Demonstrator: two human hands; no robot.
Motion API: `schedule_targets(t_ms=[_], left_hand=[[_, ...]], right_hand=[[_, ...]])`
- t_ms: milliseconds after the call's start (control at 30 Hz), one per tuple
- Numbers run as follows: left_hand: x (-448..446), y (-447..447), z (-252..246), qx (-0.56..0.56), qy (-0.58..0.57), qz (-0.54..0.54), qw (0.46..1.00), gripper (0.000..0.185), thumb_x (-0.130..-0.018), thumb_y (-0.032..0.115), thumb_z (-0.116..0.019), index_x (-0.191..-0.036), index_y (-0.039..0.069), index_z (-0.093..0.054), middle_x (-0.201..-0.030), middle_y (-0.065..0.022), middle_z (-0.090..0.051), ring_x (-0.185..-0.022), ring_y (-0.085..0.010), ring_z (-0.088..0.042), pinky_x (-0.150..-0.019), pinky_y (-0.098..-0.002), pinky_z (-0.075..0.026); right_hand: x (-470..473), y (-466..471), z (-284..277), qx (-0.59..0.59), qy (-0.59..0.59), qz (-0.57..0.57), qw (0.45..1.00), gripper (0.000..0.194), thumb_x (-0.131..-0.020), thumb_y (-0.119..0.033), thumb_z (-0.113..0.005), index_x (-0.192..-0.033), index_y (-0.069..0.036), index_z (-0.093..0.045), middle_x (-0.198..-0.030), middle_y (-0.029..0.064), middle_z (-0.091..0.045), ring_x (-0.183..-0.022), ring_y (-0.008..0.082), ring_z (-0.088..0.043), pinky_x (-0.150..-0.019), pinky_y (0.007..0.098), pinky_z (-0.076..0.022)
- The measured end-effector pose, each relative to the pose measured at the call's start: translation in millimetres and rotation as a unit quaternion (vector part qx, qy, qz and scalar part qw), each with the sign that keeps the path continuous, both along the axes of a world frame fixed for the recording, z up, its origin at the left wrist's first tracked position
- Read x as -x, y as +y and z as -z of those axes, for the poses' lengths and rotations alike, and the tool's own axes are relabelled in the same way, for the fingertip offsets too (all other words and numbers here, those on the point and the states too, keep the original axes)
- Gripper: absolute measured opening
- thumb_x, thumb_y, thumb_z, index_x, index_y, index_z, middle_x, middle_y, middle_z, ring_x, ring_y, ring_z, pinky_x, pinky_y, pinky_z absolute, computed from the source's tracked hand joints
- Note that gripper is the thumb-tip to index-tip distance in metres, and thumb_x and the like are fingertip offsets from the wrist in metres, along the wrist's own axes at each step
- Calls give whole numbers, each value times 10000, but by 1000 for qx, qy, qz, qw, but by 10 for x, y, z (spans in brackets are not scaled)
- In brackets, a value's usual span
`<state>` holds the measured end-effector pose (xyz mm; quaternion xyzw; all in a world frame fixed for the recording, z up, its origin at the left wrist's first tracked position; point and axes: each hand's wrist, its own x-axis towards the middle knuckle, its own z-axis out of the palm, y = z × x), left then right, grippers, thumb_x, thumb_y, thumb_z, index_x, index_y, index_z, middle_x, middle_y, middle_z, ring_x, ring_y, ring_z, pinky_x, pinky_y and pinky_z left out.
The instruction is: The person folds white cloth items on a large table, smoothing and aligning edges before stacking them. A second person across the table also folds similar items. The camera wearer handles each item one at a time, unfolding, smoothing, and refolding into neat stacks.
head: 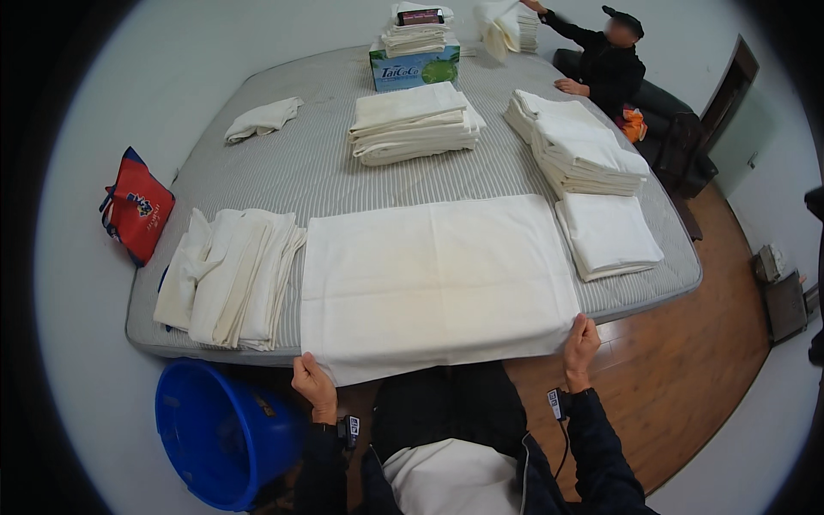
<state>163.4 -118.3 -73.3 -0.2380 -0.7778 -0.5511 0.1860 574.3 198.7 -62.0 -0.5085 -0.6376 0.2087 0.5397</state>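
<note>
A white cloth towel (438, 283) lies spread out on the striped mattress (322, 183), its near edge hanging past the mattress edge. My left hand (313, 383) grips its near left corner, and my right hand (581, 344) grips the near right corner. Faint crease lines cross the cloth. To its left lie loosely layered white cloths (238, 277). On the right, a small folded stack (611, 235) sits in front of a taller folded stack (579, 138). Beyond the spread cloth is another folded pile (412, 122).
A crumpled cloth (264, 119) lies far left. A carton (415, 67) bears more cloths and a phone (420, 17). A red bag (138, 209) leans by the wall; a blue bin (206, 438) stands below left. Another person (611, 64) lifts a cloth at the far right.
</note>
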Motion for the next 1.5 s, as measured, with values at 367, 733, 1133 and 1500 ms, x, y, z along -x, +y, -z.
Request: schedule_targets(t_ms=[367,733,1133,1500], left_hand=[[58,11,-71,37,13,16,999,397,-1088,224,-577,-782,4,-453,-607,-195,-399,-527,-283,-340,-500,-382,-376],[1,-332,-220,-90,-203,139,965,172,-1068,81,-592,-919,-2,-568,-708,3,-551,-672,-50,-463,-594,-253,-387],[-62,-625,-495,-51,-204,283,936,290,-955,-135,-602,-1195,-35,-731,-1086,-82,-693,-989,-159,-659,-896,-257,-504],[-25,-807,-853,131,-58,252,957,183,-785,-40,-757,-954,30,-765,-945,-84,-656,-952,-257,-581,-866,-332,-464]], right_hand=[[83,-40,-49,-49,-99,3,994,452,-1062,-273,-639,-726,-19,-475,-573,106,-432,-535,166,-359,-493,375,-378],[-209,-76,-151,168,55,-144,974,241,-1018,-139,-677,-839,-17,-573,-775,-22,-572,-713,55,-462,-613,273,-424],[-380,-698,-845,7,-209,-293,933,652,-707,166,-581,-1330,-27,-581,-1056,157,-548,-978,359,-598,-918,351,-496],[-639,-499,-740,-76,-166,-206,961,459,-694,203,-596,-1025,-60,-778,-929,90,-527,-906,257,-560,-779,321,-478]])
